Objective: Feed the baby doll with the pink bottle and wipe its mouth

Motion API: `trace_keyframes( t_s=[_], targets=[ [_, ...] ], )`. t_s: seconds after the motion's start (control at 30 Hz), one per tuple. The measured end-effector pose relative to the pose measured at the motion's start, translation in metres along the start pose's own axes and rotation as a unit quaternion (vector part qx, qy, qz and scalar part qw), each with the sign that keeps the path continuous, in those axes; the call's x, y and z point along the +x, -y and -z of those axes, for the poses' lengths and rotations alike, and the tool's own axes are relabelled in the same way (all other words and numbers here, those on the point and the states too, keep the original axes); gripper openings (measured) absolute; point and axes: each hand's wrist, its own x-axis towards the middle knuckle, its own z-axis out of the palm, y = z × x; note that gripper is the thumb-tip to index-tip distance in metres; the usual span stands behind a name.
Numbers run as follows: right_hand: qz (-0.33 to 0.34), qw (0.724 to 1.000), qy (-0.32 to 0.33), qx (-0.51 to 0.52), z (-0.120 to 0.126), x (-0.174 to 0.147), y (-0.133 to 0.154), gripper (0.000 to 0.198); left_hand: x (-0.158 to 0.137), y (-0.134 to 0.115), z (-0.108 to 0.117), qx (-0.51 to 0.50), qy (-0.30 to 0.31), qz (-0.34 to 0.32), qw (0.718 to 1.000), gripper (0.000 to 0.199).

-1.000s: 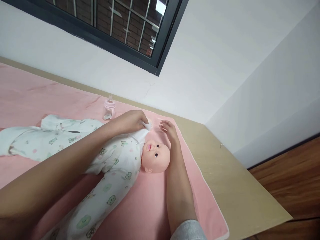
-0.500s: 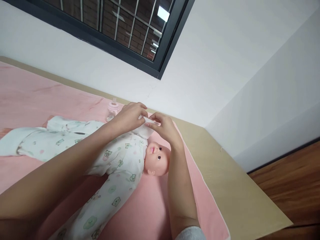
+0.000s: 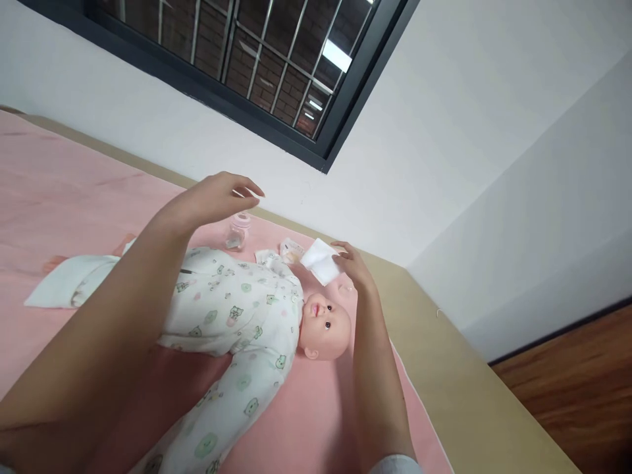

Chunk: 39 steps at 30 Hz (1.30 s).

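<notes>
While the right hand's fingers pinch an edge of the white cloth near the doll's head, the left hand has empty fingers a bit apart, and the cloth looks light and floppy, probably best held by a corner.

White walls hold a dark-framed, barred window above a pale wooden ledge.

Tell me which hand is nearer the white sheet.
Right. The right hand holds the white sheet by its edge; the left hand is apart from it, appearing just above the bottle in the picture.
</notes>
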Motion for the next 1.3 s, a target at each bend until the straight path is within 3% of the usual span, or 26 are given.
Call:
trace_keyframes(
  t_s=[0.2,0.4,0.5,0.63,0.8,1.1,1.3],
  targets=[
    [-0.058,0.997,0.052,-0.002,-0.006,0.035,0.008,0.021,-0.001,0.014,0.020,0.002,-0.017,0.027,0.999,0.040],
    [-0.074,0.988,0.011,0.133,-0.018,0.076,0.021,0.019,0.001,0.016,0.018,0.007,-0.014,0.016,1.000,0.038],
    [-0.115,0.984,0.022,0.133,-0.032,0.089,0.017,0.017,0.002,0.017,0.019,0.010,-0.007,0.009,1.000,0.040],
    [-0.183,0.975,0.097,0.082,-0.046,0.090,0.007,0.016,0.001,0.017,0.022,0.017,-0.003,0.016,1.000,0.047],
    [-0.199,0.972,0.123,0.033,-0.045,0.089,0.001,0.022,0.000,0.016,0.024,0.020,0.014,0.022,0.999,0.047],
    [-0.204,0.975,0.078,-0.033,-0.029,0.084,-0.002,0.018,0.000,0.022,0.027,0.029,0.063,0.019,0.997,0.049],
    [-0.151,0.988,0.014,-0.028,-0.008,0.070,-0.007,0.018,0.001,0.027,0.029,0.036,0.083,0.009,0.996,0.046]
  ],
)
